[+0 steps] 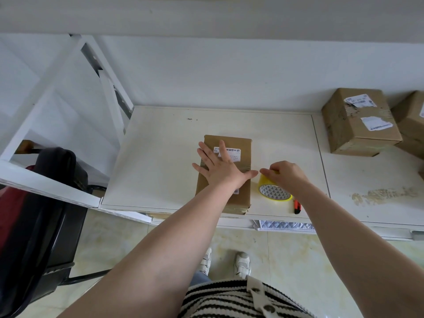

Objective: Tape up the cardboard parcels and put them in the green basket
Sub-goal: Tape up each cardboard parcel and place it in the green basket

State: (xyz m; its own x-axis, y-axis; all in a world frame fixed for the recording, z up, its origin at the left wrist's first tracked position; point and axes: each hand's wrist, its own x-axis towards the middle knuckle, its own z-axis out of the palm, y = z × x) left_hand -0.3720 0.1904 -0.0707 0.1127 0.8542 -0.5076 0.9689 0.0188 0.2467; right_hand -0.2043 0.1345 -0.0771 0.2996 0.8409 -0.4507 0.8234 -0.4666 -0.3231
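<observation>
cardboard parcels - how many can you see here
3: one parcel under the left hand, one at the table's far right, one cut off by the right edge; more may lie outside the frame.

Under my flat left hand (220, 167) lies a brown cardboard parcel (226, 177), flat on its broad face, a white label beneath my fingertips and a strip of clear tape across it under my palm; beneath my right hand (285, 174), just right of the parcel, sits a yellow tape roll (273, 190); two more labelled parcels (358, 121) stand well beyond my right hand.
</observation>
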